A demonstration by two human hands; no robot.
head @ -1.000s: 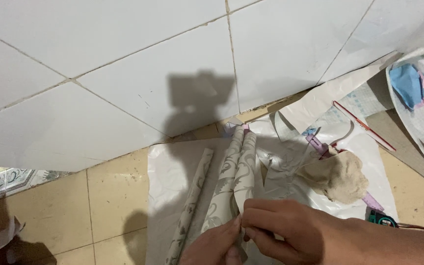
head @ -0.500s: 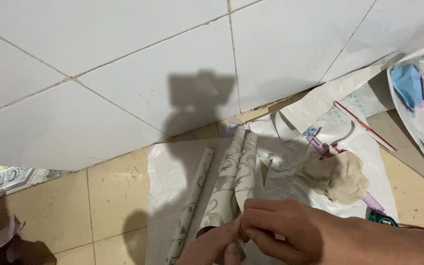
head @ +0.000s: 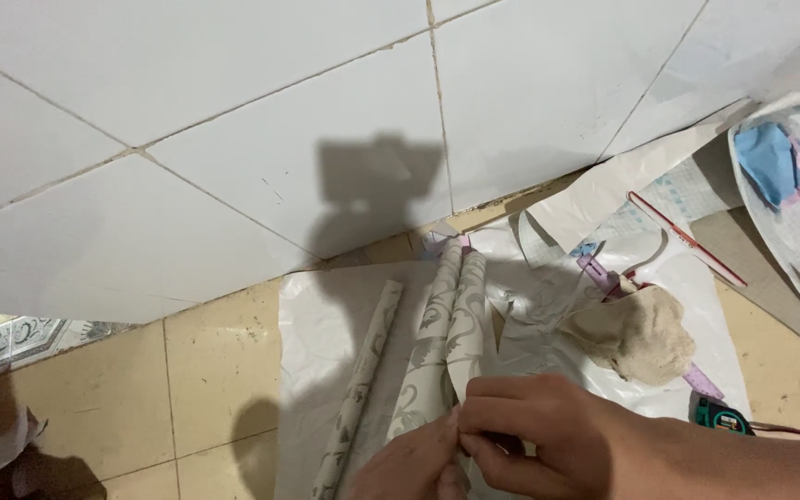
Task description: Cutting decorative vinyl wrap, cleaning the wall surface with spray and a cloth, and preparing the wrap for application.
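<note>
Three patterned wallpaper rolls (head: 437, 343) lie on a white sheet (head: 312, 352) over the tan floor (head: 215, 370); both the right hand (head: 548, 435) and the left hand (head: 414, 468) have their fingers pinched on one roll, near the white-tiled wall (head: 233, 111).

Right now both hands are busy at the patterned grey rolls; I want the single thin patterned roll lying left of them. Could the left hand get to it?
Probably yes: the left hand sits beside the thin patterned roll, with only bare white sheet between them.

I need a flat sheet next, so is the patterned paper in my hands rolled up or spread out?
Rolled up. The patterned paper forms a long tube lying on the white sheet, both hands pinching its near end.
</note>
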